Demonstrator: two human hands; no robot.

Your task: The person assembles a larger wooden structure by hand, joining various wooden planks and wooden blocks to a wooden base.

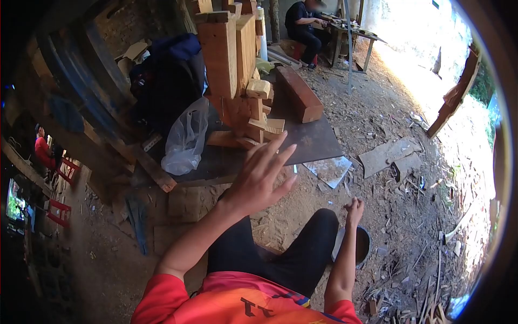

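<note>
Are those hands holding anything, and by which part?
Nothing visible. The left hand is spread open in the air; the right hand is curled by the knee.

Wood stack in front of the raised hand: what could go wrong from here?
1. The open left hand is raised toward the stack of wooden blocks. The small offcuts sit loosely at its side, so a knock might topple them toward the person's legs.
2. The plastic bag lies beside the stack's base and could snag a piece being pulled.
3. Wood scraps litter the ground, a possible trip hazard.
</note>
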